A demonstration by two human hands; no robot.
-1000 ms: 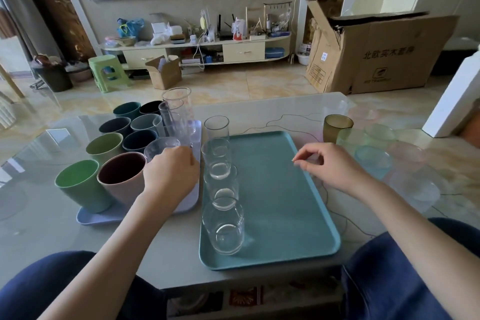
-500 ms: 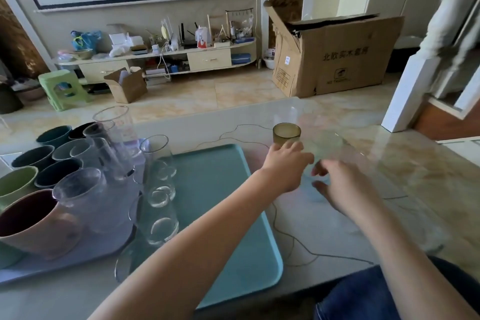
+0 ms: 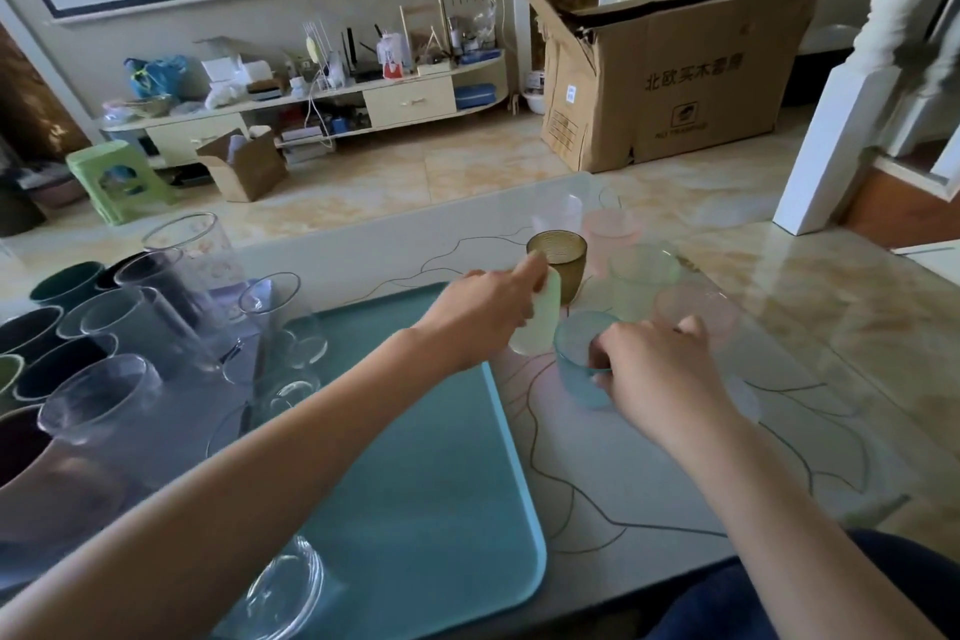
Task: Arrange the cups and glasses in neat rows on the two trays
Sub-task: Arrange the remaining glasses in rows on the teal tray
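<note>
My left hand [image 3: 488, 312] grips a pale green translucent cup [image 3: 543, 322], tilted, just past the far right corner of the teal tray [image 3: 441, 457]. My right hand [image 3: 654, 369] holds the rim of a blue translucent cup [image 3: 576, 359] on the table beside the tray. An amber glass [image 3: 563, 257], a light green cup [image 3: 641, 276] and pink cups [image 3: 698, 312] stand behind them. Clear glasses [image 3: 283, 327] line the teal tray's left edge. The lilac tray [image 3: 244, 343] on the left carries coloured cups [image 3: 62, 286] and clear tumblers [image 3: 130, 327].
The glass-topped table [image 3: 649, 473] ends close beyond the cups. Behind it on the floor are a large cardboard box [image 3: 675, 78], a green stool [image 3: 117, 177] and a low cabinet [image 3: 332, 104]. A white post [image 3: 831, 146] stands at right.
My left hand left the clear tumbler on the lilac tray and crossed to the right, taking hold of the pale green cup. My right hand closed on the blue cup. The view swung right.
</note>
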